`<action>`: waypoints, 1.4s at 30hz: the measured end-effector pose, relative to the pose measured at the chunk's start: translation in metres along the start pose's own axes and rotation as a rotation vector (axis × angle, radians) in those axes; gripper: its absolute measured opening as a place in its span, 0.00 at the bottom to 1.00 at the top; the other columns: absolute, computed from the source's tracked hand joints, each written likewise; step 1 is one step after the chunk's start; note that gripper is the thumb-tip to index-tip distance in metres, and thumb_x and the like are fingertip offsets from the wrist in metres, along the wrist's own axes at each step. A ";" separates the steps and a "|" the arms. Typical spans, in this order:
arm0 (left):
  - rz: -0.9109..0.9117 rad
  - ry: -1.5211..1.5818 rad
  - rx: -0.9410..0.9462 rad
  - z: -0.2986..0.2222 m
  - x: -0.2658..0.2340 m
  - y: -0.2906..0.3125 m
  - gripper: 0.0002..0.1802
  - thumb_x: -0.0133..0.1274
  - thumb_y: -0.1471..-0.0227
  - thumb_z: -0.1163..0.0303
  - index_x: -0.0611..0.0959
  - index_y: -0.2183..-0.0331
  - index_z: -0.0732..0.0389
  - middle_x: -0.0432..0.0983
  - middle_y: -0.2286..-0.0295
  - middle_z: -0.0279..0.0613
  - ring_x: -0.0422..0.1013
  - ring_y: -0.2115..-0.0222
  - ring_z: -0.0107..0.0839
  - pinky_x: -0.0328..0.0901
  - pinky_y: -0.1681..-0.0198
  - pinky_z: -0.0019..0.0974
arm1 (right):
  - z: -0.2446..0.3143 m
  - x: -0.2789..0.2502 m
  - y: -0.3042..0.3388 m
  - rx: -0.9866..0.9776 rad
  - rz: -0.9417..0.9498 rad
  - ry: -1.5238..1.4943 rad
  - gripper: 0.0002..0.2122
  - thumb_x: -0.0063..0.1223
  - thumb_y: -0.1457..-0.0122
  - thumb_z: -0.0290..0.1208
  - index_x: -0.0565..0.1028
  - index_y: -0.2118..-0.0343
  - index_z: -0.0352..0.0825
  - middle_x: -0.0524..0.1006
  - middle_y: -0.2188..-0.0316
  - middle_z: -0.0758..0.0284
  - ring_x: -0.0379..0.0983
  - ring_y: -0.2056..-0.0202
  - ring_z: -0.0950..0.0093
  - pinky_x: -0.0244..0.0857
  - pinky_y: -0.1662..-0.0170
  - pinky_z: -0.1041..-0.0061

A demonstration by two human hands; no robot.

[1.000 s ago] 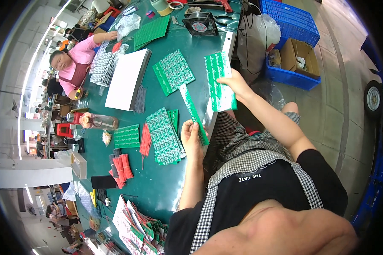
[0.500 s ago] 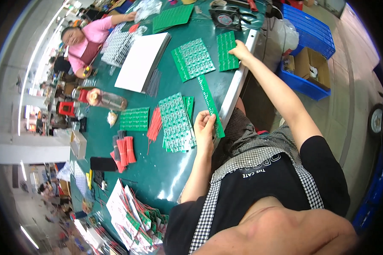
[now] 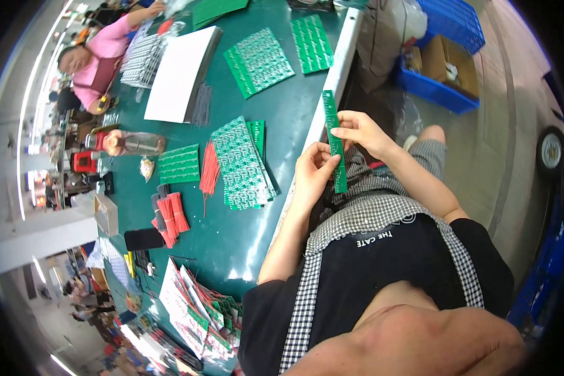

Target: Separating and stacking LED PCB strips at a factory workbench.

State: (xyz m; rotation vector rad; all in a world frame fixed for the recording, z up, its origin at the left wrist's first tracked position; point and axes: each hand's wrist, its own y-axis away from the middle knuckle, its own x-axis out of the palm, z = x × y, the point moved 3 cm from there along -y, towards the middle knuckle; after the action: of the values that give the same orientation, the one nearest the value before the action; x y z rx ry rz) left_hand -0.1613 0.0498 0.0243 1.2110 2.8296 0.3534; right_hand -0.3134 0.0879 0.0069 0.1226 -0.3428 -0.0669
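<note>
A narrow green circuit board strip [image 3: 329,116] is held between both hands, just past the table's near edge and above my lap. My left hand [image 3: 313,172] pinches its lower part between thumb and fingers. Higher up, my right hand [image 3: 362,133] grips the same strip, thumb on its face. On the green table [image 3: 244,244] a stack of circuit board panels [image 3: 239,164] lies left of my left hand. Another panel [image 3: 260,61] rests farther off, and a smaller green panel [image 3: 311,44] lies beside it near the edge.
Red wire bundles [image 3: 172,213], loose red wires [image 3: 208,169] and a black phone [image 3: 144,239] lie on the left. A white board stack [image 3: 180,75] stands beyond. Wired boards [image 3: 200,313] pile up at lower left. A co-worker [image 3: 100,62] sits opposite. Blue crates [image 3: 435,84] stand right.
My right hand has left the small panel by the table edge and come back to the strip. The strip has moved rightward off the table, now held by both hands.
</note>
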 end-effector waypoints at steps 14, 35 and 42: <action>-0.156 -1.194 0.402 -0.006 0.001 -0.030 0.29 0.53 0.53 0.66 0.65 0.49 0.61 0.63 0.60 0.54 0.63 0.60 0.48 0.62 0.59 0.44 | -0.040 -0.034 -0.011 0.033 -0.297 -0.093 0.10 0.45 0.42 0.32 0.70 0.63 0.30 0.75 0.74 0.67 0.72 0.75 0.79 0.69 0.71 0.82; -0.136 -1.245 0.418 -0.003 0.002 -0.038 0.32 0.54 0.54 0.62 0.64 0.48 0.61 0.64 0.63 0.50 0.65 0.63 0.44 0.64 0.64 0.42 | -0.031 -0.040 -0.021 0.070 -0.312 -0.029 0.10 0.48 0.43 0.31 0.71 0.65 0.27 0.75 0.76 0.65 0.72 0.78 0.80 0.69 0.74 0.83; -0.095 -1.528 0.461 -0.001 0.011 -0.039 0.39 0.53 0.57 0.54 0.63 0.48 0.67 0.63 0.65 0.49 0.65 0.66 0.40 0.64 0.67 0.38 | -0.021 -0.042 -0.017 0.138 -0.219 0.134 0.14 0.48 0.43 0.37 0.72 0.70 0.26 0.75 0.78 0.63 0.73 0.80 0.78 0.69 0.76 0.82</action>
State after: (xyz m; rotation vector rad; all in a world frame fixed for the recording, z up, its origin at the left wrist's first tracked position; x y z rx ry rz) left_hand -0.1971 0.0315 0.0173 0.7440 1.5573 -0.8889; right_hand -0.3465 0.0769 -0.0289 0.3000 -0.1993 -0.2511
